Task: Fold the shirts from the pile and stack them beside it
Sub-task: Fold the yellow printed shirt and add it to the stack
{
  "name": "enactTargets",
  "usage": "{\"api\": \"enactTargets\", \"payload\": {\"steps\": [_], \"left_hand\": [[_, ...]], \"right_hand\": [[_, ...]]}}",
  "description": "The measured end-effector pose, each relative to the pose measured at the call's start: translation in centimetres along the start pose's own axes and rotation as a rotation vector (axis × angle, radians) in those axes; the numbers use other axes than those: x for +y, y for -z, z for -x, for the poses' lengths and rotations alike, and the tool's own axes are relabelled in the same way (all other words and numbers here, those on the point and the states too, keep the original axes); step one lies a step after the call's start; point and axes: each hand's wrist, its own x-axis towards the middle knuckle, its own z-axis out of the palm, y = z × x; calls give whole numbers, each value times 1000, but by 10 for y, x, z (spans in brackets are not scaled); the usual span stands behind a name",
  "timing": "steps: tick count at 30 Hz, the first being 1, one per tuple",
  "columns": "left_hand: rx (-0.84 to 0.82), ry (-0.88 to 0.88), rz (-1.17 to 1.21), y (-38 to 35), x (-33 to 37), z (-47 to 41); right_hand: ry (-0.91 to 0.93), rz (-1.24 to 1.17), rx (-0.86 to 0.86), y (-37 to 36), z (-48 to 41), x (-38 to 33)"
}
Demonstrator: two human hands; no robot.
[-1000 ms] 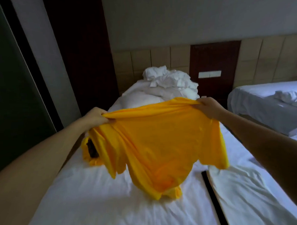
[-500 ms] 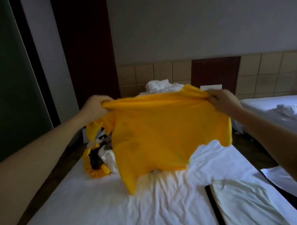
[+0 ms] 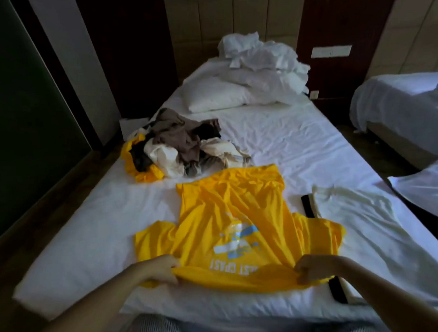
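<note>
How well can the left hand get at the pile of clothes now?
Probably yes, but not at once. The left hand grips the near edge of the yellow shirt, so it must let go first. Only that flat shirt and bare sheet lie before the pile of clothes; nothing stands between.

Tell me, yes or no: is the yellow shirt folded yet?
No, the yellow shirt lies spread open on the bed, sleeves out, with the left hand and right hand gripping its near edge.
</note>
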Motion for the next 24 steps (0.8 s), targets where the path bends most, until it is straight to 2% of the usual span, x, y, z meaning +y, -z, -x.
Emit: {"api": "enactTargets", "payload": {"steps": [3, 5, 7, 8, 11, 12, 13, 16, 19, 24], "left_hand": [[-131, -17, 0, 7, 34, 13], [-98, -22, 176, 16, 37, 6], [135, -15, 351, 28, 35, -8], [277, -15, 408, 34, 36, -15], [568, 76, 475, 51, 38, -41], [613, 118, 465, 55, 38, -50], [636, 163, 440, 58, 38, -59], [675, 255, 377, 64, 38, -84], [607, 341, 393, 62, 39, -101], [528, 430, 147, 24, 27, -101]], "right_hand": [[18, -18, -99, 9, -7, 4], [23, -156, -5, 23, -12, 7], [-11, -330, 209, 39, -23, 14], [3, -334, 337, 46, -28, 15], [-50, -436, 631, 61, -51, 23], [-86, -496, 653, 63, -57, 25], [-135, -455, 649, 66, -61, 25], [-236, -458, 665, 73, -77, 28], [-269, -428, 734, 71, -94, 30], [-349, -256, 613, 34, -102, 33]]}}
